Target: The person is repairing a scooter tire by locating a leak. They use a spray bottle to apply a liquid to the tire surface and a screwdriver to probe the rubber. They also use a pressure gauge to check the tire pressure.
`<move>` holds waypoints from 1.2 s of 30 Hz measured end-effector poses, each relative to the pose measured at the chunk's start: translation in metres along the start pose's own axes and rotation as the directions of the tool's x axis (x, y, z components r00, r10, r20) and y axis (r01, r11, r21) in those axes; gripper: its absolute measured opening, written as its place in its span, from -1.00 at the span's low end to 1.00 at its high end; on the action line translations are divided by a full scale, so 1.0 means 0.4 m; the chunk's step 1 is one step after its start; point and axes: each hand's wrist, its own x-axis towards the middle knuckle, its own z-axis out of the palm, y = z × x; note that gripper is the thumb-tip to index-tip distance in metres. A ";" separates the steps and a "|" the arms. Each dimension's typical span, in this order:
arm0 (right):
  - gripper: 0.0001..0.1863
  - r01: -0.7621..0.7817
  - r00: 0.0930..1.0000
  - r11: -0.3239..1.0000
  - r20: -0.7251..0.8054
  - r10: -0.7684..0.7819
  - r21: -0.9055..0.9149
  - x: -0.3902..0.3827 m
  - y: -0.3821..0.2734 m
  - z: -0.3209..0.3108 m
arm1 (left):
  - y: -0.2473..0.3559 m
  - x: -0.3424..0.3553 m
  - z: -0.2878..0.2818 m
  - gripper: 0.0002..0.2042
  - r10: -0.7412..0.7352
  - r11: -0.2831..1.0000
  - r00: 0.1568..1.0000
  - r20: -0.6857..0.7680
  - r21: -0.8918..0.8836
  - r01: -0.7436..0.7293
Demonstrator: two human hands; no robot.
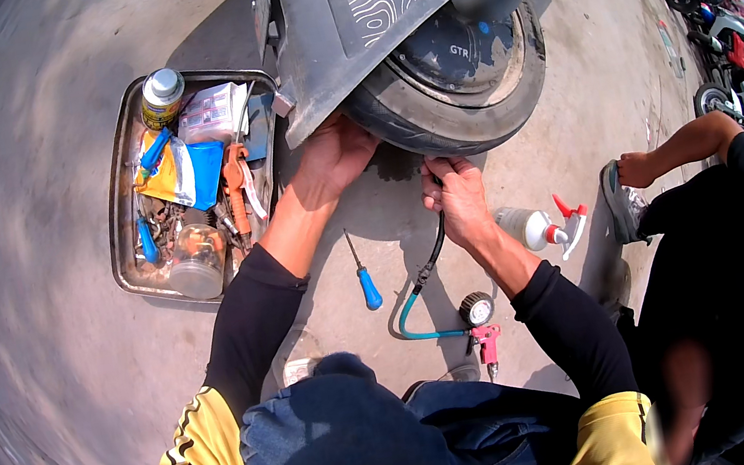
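Note:
A scooter's wheel, with its black tyre (pixel 418 123), stands ahead of me under a dark grey body panel (pixel 320 56). My left hand (pixel 338 152) reaches under the panel at the tyre's left side, its fingertips hidden. Just below the tyre's lower edge, my right hand (pixel 458 194) is closed around the upper end of a black air hose (pixel 436 247). Whether that end meets a valve is hidden by the fingers. The hose turns teal and runs down to a pink tyre inflator (pixel 487 341) with a round gauge (pixel 477 308) on the ground.
Between my forearms lies a blue-handled screwdriver (pixel 369 289). A white spray bottle (pixel 525 228) lies right of my right wrist. On the left, a metal tray (pixel 114 225) holds tools, packets, a can and a jar. Another person (pixel 710 276) crouches at right; motorcycles (pixel 731 39) stand beyond.

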 end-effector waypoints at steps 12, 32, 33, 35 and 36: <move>-0.83 -0.038 0.996 0.999 0.074 0.039 -0.022 -0.017 0.010 0.001 | -0.035 0.030 -0.018 -0.62 0.039 0.996 0.999 0.024 -0.083 -0.036; -0.94 -0.070 0.997 0.973 0.060 0.058 0.221 0.003 -0.023 0.018 | -0.054 0.003 0.005 -0.55 0.042 0.995 0.994 0.105 -0.092 -0.032; -0.94 -0.068 0.996 0.970 0.064 0.055 0.232 0.005 -0.020 0.015 | -0.053 0.005 0.000 -0.55 0.039 0.994 0.992 0.119 -0.103 -0.026; -0.93 -0.038 0.996 0.986 0.092 0.024 0.162 0.009 -0.013 0.004 | -0.049 0.010 -0.008 -0.55 0.022 0.996 0.987 0.159 -0.093 -0.007; -0.92 -0.018 0.994 0.994 0.105 0.007 0.104 0.011 -0.011 -0.001 | -0.047 0.013 -0.012 -0.55 0.014 0.996 0.984 0.179 -0.088 0.001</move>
